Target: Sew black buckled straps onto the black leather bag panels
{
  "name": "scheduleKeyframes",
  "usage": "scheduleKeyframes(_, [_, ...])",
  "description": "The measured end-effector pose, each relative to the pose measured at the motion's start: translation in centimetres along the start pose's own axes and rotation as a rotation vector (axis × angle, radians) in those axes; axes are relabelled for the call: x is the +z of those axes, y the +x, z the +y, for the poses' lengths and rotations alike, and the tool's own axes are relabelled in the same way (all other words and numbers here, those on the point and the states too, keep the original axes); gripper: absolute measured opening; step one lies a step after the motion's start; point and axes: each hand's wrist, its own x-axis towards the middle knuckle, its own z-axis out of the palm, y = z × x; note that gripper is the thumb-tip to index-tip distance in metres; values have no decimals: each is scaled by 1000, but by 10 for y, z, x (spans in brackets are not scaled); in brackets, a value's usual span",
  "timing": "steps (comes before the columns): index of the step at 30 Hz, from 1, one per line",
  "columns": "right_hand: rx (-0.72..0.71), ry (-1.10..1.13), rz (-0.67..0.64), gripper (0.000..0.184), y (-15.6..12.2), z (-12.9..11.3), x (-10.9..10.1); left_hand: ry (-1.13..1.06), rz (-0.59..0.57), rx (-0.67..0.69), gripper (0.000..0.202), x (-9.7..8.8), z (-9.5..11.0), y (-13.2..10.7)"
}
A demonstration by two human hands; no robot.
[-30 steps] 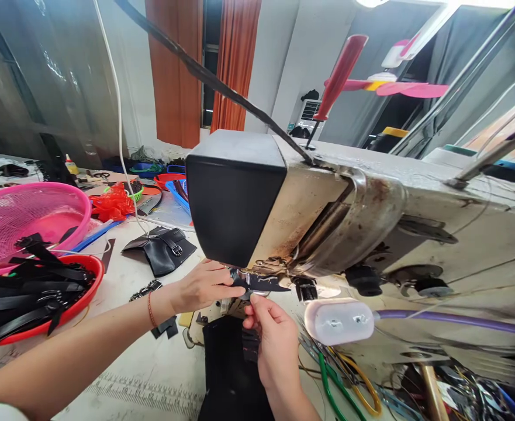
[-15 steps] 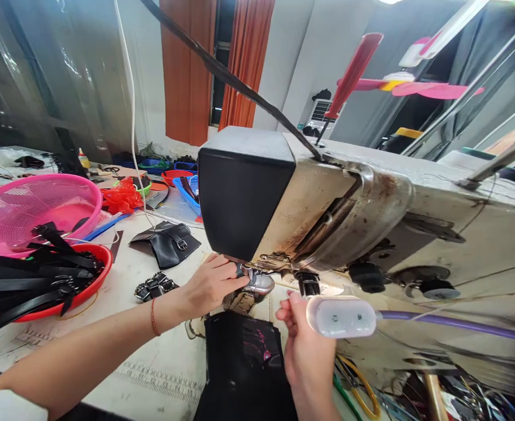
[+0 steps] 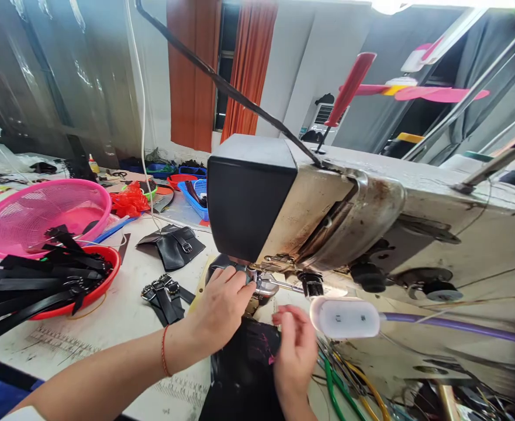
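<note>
My left hand (image 3: pixel 228 301) is at the stitching end of a sewing machine (image 3: pixel 252 202), fingers bent and closed on a dark leather piece (image 3: pixel 222 264) beside the presser foot; part of it is hidden under the hand. My right hand (image 3: pixel 296 351) is to the right, below a lit lamp (image 3: pixel 347 317). Its fingers are loosely curled with the thumb apart, slightly blurred, and nothing shows in them. A black panel with pink marks (image 3: pixel 244 374) hangs over the machine's narrow arm, between my hands and toward me.
Black buckled straps (image 3: pixel 167 298) and a black buckled leather piece (image 3: pixel 176 245) lie on the table at left. Behind them stand a red basket of straps (image 3: pixel 114 272) and a pink basket (image 3: pixel 103 199). Green-handled scissors (image 3: pixel 338 389) and tools lie at lower right.
My right hand has moved away from the lamp, down and to the left, closer to my left hand. More of the dark piece shows beside my left hand. The view has shifted slightly.
</note>
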Motion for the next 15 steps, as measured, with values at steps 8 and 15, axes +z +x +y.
scheduleKeyframes(8, [24, -94, -417, 34, -22, -36, 47, -870, -231, -802, 45, 13, -90, 3])
scheduleKeyframes(15, [287, 27, -364, 49, -34, -40, 40, -822, -158, -866, 48, -41, -96, -18])
